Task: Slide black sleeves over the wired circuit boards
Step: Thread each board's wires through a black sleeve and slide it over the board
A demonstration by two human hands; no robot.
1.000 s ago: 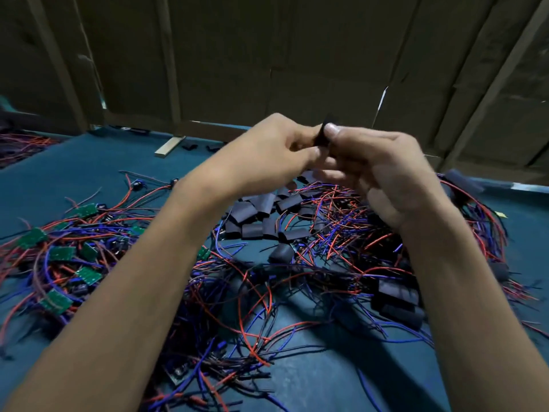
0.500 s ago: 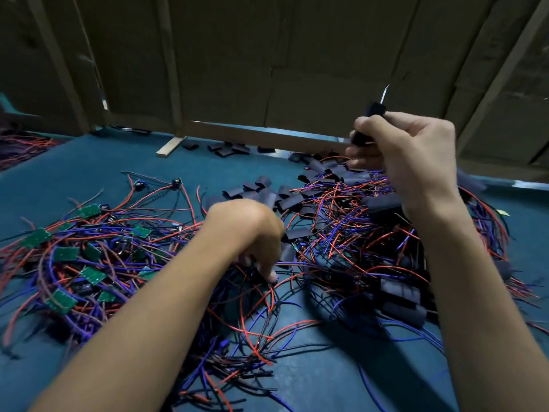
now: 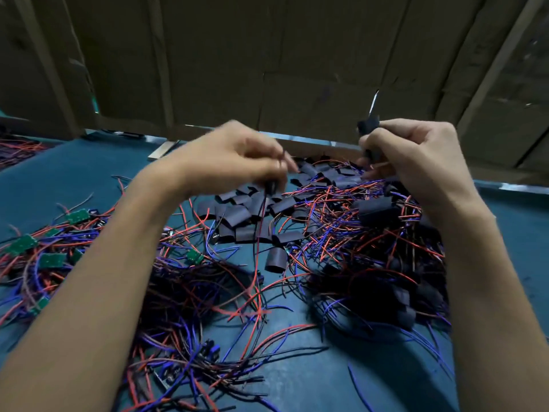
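Both hands are up over the blue table (image 3: 297, 388). Right hand (image 3: 416, 162) pinches a black sleeve (image 3: 368, 127) w/ thumb & fingers, held up high. Left hand (image 3: 234, 156) is blurry; fingers curl down & pinch a small dark part (image 3: 271, 185) w/ red & black wires hanging under it. Loose sleeves (image 3: 246, 215) lie in a pile btwn the arms. Green boards (image 3: 52, 260) w/ wires sit far left.

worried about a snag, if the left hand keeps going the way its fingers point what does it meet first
Probably the right hand. The left hand pinches a wired piece, its blurred fingers pointing across at the right hand's black sleeve. The gap between looks free, though depth is unclear.
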